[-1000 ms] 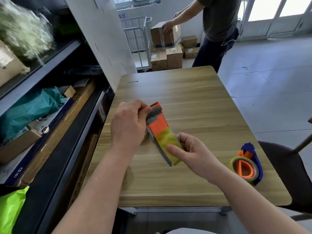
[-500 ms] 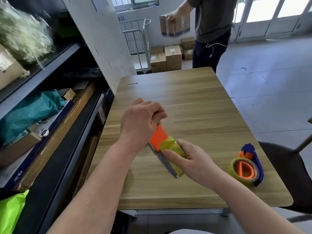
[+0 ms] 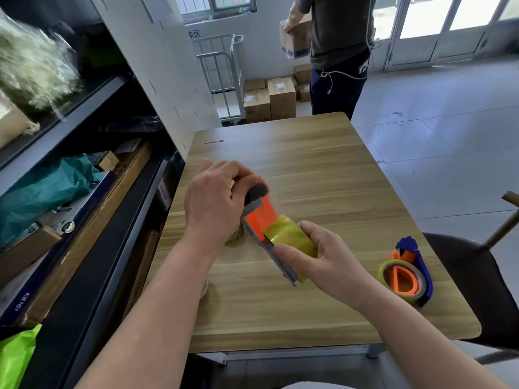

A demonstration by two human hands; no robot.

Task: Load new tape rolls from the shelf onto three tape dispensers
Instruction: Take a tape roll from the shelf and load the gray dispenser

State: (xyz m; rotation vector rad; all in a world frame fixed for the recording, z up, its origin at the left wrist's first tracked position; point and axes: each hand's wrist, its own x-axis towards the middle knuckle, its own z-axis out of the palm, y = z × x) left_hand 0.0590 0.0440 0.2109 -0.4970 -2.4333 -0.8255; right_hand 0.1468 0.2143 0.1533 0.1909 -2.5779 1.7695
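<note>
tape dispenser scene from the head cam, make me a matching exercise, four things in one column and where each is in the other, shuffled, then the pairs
Things:
1. orange tape dispenser
2. blue tape dispenser
3. cardboard box
4. teal bag

Places:
A. on the shelf to the left of the table
B. lying on the table near its right edge, with a roll on it
C. held above the table between the left hand and the right hand
D. carried by the person standing past the far end of the table

Pairs: 1-C, 2-B, 3-D, 4-A
</note>
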